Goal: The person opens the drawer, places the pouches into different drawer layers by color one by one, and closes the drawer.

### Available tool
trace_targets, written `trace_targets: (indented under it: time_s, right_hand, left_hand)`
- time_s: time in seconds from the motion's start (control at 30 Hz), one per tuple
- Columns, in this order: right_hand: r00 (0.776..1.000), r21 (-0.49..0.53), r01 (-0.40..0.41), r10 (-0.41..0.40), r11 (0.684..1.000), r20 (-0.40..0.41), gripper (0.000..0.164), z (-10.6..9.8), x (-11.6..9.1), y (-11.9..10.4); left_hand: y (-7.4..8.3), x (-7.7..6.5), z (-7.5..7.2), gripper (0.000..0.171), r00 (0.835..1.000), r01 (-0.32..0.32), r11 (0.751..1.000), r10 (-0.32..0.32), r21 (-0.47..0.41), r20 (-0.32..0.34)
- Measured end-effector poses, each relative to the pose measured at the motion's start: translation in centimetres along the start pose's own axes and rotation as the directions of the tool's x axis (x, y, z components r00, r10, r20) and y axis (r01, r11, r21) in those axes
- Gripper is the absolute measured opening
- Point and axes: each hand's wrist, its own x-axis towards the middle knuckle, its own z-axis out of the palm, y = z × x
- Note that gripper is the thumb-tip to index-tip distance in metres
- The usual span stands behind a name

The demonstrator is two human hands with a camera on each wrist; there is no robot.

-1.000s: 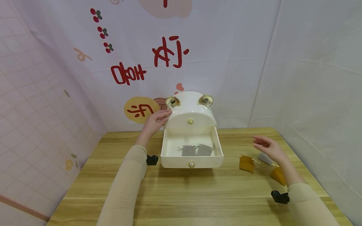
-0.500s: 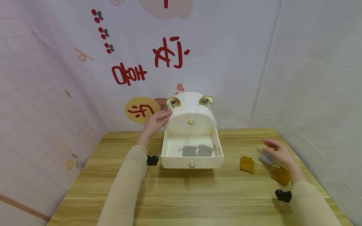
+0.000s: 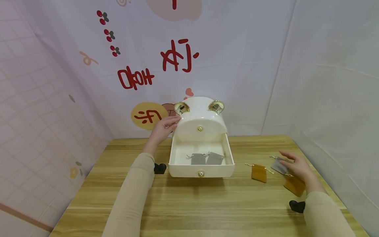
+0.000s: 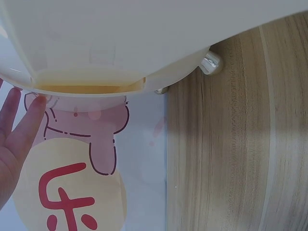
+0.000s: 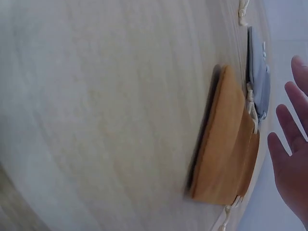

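Observation:
My left hand (image 3: pixel 161 131) rests its fairly straight fingers against the left side of a white drawer box (image 3: pixel 202 113) with gold-rimmed round eyes on top. The box's drawer (image 3: pixel 201 170) is pulled out, and two grey drawstring pouches (image 3: pixel 198 159) lie inside it. On the right, my right hand (image 3: pixel 299 166) hovers above a grey drawstring pouch (image 3: pixel 279 165), fingers loosely spread and holding nothing. Partly under that hand lies an orange-brown pouch (image 5: pixel 224 144), seen close in the right wrist view. A second orange-brown pouch (image 3: pixel 259 173) lies to its left.
Everything stands on a wood-grain table (image 3: pixel 189 207). A white cloth backdrop (image 3: pixel 237 42) with red characters hangs right behind the box. A gold knob (image 3: pixel 201 173) sticks out from the drawer front. Black wrist pieces (image 3: pixel 160 168) are on both arms.
My right hand has moved to the right and down over the grey pouch, uncovering more of the pouches beneath it. The left hand stays on the box.

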Motion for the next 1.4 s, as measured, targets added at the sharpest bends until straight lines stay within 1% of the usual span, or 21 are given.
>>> trace_targets:
  time_s: [0.07,0.17,0.3,0.57,0.83,1.03,1.3,1.4]
  right_hand:
    - [1.000,0.004,-0.022,0.022,1.000,0.020,0.065,0.0,0.0,0.3]
    - [0.998,-0.023,-0.037,0.038,0.999,0.043,0.068,0.0,-0.1,0.8]
    - [0.999,-0.090,-0.017,0.020,0.996,0.041,0.071,0.1,-0.2,1.4]
    - [0.999,-0.123,0.018,-0.013,0.992,0.046,0.072,0.5,-0.5,2.1]
    - [0.999,-0.181,0.047,-0.048,0.982,0.000,0.070,1.0,-0.9,2.6]
    - [0.995,-0.236,0.086,-0.096,0.968,-0.030,0.066,1.3,-0.8,2.2]
    - [0.996,-0.257,0.076,-0.087,0.963,-0.033,0.062,1.5,-0.6,2.2]
    - [0.993,-0.253,0.092,-0.109,0.963,-0.052,0.057,1.7,-0.4,2.1]
  left_hand:
    - [0.0,0.0,0.0,0.037,1.000,-0.006,1.000,0.006,0.004,0.001]
    - [-0.1,0.1,0.1,0.037,1.000,-0.014,1.000,0.014,0.009,0.003]
    - [-0.2,0.1,0.1,0.037,1.000,-0.017,1.000,0.017,0.009,0.004]
    - [-0.1,0.1,0.1,0.037,1.000,-0.010,1.000,0.010,0.003,0.004]
    - [0.0,0.1,0.1,0.037,1.000,-0.019,1.000,0.019,0.004,0.009]
    - [-0.1,0.0,0.0,0.037,1.000,-0.024,1.000,0.024,0.003,0.001]
    - [0.0,0.0,0.0,0.037,1.000,-0.017,1.000,0.017,0.004,0.000]
    - [0.0,0.0,0.0,0.037,1.000,-0.018,1.000,0.018,0.003,-0.003]
